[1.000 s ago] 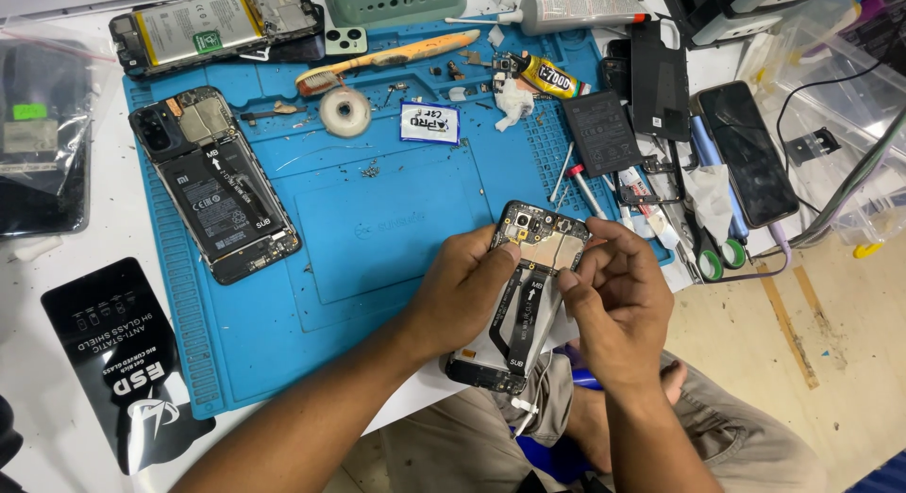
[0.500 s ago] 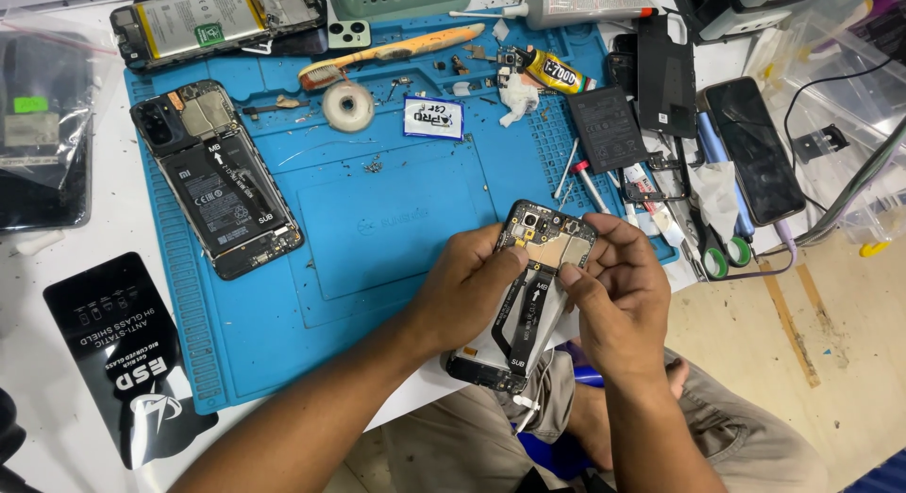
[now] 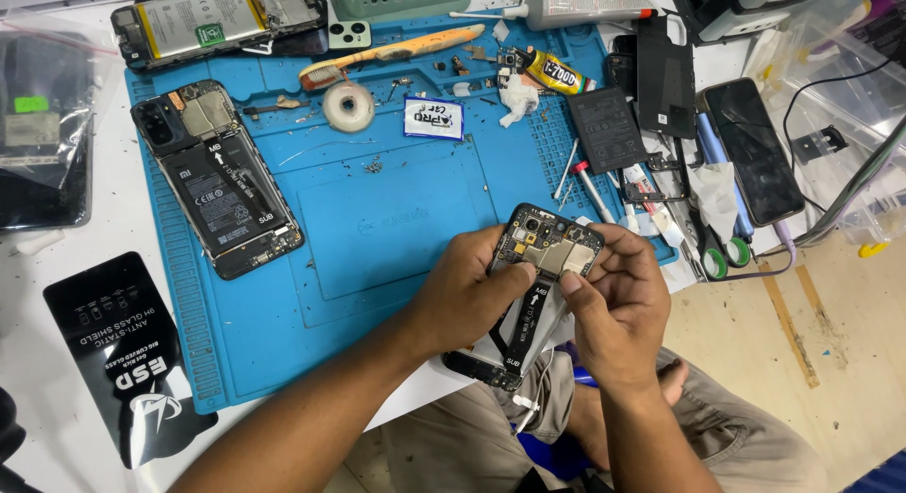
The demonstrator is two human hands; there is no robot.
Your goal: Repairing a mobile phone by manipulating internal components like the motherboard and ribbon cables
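Both hands, left [image 3: 467, 300] and right [image 3: 618, 300], grip an open phone [image 3: 533, 285] over the mat's [image 3: 377, 219] near edge, fingers pinched on its top board; back cover and battery look already removed, while board and flex remain in place.

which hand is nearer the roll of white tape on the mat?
Left. The left hand sits below and right of the white tape roll, gripping the opened phone. The right hand holds the phone's other side, farther right from the roll.
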